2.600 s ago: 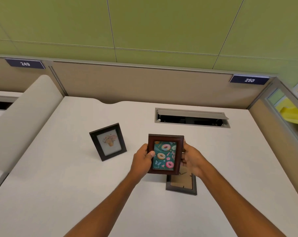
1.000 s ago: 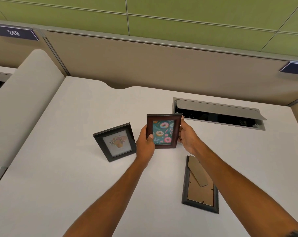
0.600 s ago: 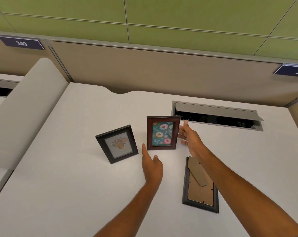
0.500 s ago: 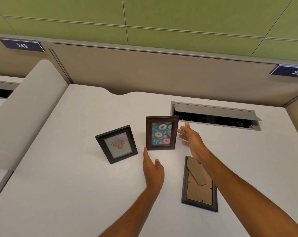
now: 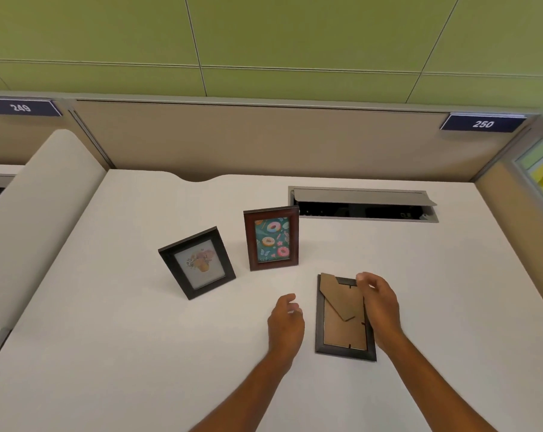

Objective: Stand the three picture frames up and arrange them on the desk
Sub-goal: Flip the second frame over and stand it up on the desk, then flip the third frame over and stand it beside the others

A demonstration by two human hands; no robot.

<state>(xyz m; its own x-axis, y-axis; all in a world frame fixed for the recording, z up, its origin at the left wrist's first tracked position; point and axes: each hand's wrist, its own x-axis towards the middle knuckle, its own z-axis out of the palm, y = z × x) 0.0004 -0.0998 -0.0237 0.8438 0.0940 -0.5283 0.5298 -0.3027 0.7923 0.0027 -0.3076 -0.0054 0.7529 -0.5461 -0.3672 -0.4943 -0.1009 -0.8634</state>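
Two frames (image 5: 271, 238) stand on the desk (image 5: 108, 307); third frame (image 5: 345, 319) lies face-down. Both hands (image 5: 379, 304) empty, fingers loose, flanking it.

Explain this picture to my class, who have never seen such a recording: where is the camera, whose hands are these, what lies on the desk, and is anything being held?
There is no machine here. A person wears one wide-angle camera on the head, looking forward and down, so you see their own two bare arms reaching in from the bottom edge.

On the white desk are three picture frames. The black frame with a flower picture stands upright on the left. Beside it stands the brown frame with a doughnut picture. The third frame lies face down, showing its cardboard back and fold-out stand.

The left hand hovers open just left of that flat frame, holding nothing. The right hand reaches over the frame's right edge, fingers curled at its top; whether it already grips cannot be told.

Behind is an open cable hatch in the desk.
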